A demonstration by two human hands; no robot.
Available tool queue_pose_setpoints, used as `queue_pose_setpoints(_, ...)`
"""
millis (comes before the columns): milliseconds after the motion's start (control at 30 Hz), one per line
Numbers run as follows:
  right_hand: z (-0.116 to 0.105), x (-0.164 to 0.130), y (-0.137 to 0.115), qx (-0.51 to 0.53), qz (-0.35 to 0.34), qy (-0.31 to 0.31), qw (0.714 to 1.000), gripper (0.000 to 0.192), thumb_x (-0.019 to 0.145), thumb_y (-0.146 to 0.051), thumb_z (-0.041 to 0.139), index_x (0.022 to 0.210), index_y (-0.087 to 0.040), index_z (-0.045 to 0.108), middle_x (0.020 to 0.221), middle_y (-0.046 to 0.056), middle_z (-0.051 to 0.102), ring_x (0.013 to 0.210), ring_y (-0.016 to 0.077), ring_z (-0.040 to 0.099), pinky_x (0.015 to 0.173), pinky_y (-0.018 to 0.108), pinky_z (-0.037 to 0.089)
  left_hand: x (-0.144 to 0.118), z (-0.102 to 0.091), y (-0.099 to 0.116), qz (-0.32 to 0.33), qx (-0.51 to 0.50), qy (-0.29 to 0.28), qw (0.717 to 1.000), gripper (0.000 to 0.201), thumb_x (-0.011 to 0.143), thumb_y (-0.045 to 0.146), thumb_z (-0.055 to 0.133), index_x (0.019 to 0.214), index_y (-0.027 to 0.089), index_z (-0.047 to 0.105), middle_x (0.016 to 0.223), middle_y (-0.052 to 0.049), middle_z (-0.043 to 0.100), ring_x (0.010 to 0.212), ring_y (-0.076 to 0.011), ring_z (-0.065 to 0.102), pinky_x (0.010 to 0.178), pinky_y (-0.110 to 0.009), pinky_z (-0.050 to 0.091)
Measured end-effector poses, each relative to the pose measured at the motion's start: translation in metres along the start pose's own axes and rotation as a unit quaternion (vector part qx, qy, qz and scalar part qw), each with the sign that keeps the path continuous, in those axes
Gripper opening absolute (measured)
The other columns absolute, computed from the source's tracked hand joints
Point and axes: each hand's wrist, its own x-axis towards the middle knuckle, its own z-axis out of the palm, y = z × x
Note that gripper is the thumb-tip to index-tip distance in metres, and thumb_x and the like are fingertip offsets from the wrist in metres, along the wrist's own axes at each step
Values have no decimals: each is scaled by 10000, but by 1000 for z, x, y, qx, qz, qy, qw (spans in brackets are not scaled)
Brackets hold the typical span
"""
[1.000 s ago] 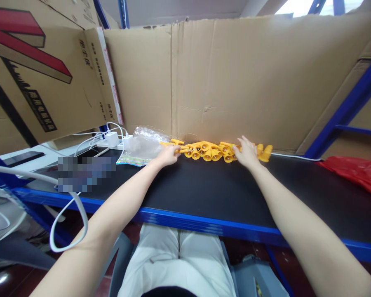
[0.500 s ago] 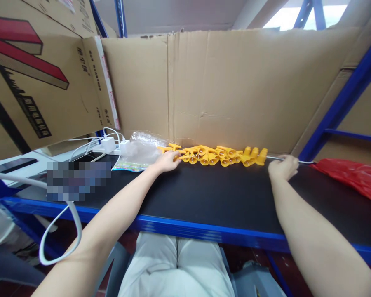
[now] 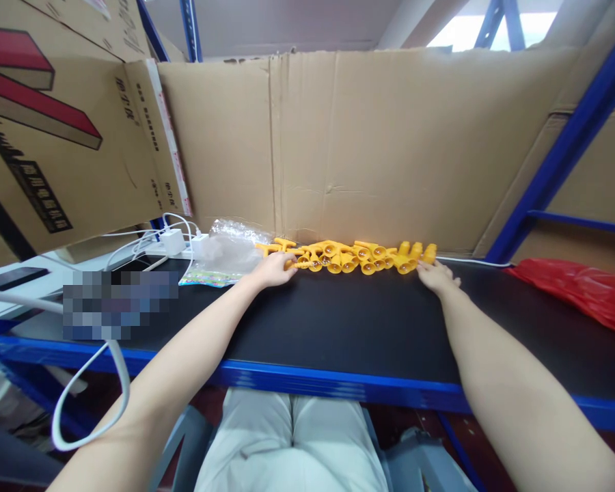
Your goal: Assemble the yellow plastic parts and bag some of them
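Observation:
A row of yellow plastic pieces (image 3: pixel 346 260) lies along the back of the black shelf top (image 3: pixel 348 321), against the cardboard. Several have open bell-shaped ends facing me; some at the left have T-shaped handles. My left hand (image 3: pixel 277 269) is closed at the row's left end, and a thin yellow piece (image 3: pixel 303 264) sticks out from its fingers to the right. At the right end, my right hand (image 3: pixel 439 277) has its thumb and fingertips against a yellow cone-shaped piece (image 3: pixel 429 253). Its other fingers are curled and partly hidden.
A clear plastic bag (image 3: pixel 225 249) lies left of the row, near white chargers (image 3: pixel 173 241) and cables. A red plastic bag (image 3: pixel 574 287) sits at the right. A white cable (image 3: pixel 474 260) runs along the back. Blue shelf posts and a front rail (image 3: pixel 338 379) frame the shelf.
My right hand has moved left from the white cable to the right end of the yellow row. My left hand stays by the left end. The view has shifted slightly.

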Motion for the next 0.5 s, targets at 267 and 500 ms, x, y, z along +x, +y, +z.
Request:
queue_pose_setpoints(267,-8,-9,-7,38,27,38,998,517,868,-446,322,1322,-251,474,1370,144,386,1231,340,383,973,573,295,-2,-5,5,-13,-3,-4,1000,288,784,349,483,948,175,644,772,-45,638,672,-158,559,624,-257,421)
queue_pose_setpoints(500,-22,-19,-17,158,14,210,965,372,813,-338,437,1143,-195,533,1149,151,481,1015,285,543,881,503,404,-1,-4,3,-20,3,17,1000,289,764,374,490,918,188,650,701,-32,615,629,-156,543,590,-257,396)
